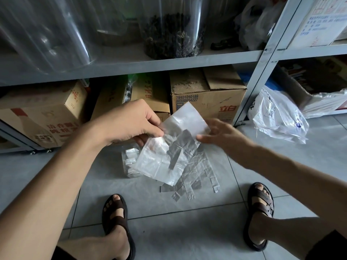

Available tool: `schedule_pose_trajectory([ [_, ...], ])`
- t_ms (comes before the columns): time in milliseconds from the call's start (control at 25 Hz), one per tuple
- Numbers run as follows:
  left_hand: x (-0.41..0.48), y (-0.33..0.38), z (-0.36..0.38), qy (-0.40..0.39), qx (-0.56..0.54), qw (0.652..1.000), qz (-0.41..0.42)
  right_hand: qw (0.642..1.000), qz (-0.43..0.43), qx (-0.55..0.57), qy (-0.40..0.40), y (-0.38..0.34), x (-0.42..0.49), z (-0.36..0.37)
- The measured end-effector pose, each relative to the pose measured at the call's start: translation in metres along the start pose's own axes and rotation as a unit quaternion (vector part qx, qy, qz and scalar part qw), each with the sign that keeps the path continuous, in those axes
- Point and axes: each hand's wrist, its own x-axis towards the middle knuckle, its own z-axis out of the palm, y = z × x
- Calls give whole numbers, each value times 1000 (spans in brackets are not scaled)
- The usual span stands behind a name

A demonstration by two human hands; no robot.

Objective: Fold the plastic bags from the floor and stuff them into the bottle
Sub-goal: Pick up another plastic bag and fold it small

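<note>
Mid-task: the left grip (129, 122) pinched 1 thin, crinkled clear plastic bag (165, 160), with the right grip (223, 134) spread open just beside its right edge. Below, the transparent bottle (129, 162) (already holding folded bags) looked part-filled. Several flat bags (199, 177) lay unfolded on the tiled floor (187, 231).

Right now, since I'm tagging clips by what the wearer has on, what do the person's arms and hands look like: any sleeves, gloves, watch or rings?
The left hand and right hand are ungloved, and the arms behind them are bare to the frame edge, with no sleeves showing. No watch, bracelet or ring is visible on the wrists or on the fingers that show.
</note>
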Motion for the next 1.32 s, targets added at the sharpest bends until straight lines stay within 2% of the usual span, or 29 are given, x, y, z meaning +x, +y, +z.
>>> schedule_pose_trajectory([
  [80, -1, -1, -4, -4, -32, 999, 4, 989, 91, 93, -70, 21, -3, 5],
  [160, -1, -1, -6, -3, -55, 998, 8, 974, 99, 149, -140, 31, -4, 13],
  [280, 0, -4, -9, 22, -69, 997, 7, 969, 78, 213, -95, 28, -2, 22],
  [400, 0, -8, -10, 36, -81, 996, 4, 971, 64, 227, -39, 27, -2, 28],
  [760, 4, -13, -9, 52, -63, 996, 44, 966, 92, 243, -12, 32, -3, 33],
  [840, 5, -13, -9, 58, -33, 995, 73, 973, 103, 209, 13, 32, -3, 32],
  [920, 7, -12, -6, 74, 31, 992, 95, 986, 94, 108, 87, 28, 0, 28],
  [1000, 7, -11, -1, 86, 125, 983, 105, 988, 15, 23, 150, 14, 0, 22],
  [1080, 7, -11, 5, 77, 184, 974, 108, 991, -84, -50, 87, -5, -1, 18],
  [1160, 8, -12, 11, 54, 212, 969, 116, 985, -115, -129, -6, -19, -2, 23],
  [1200, 8, -12, 14, 42, 220, 968, 115, 980, -126, -153, -27, -22, -2, 29],
  [1320, 9, -8, 20, 29, 220, 969, 113, 960, -184, -213, 3, -19, -3, 46],
])
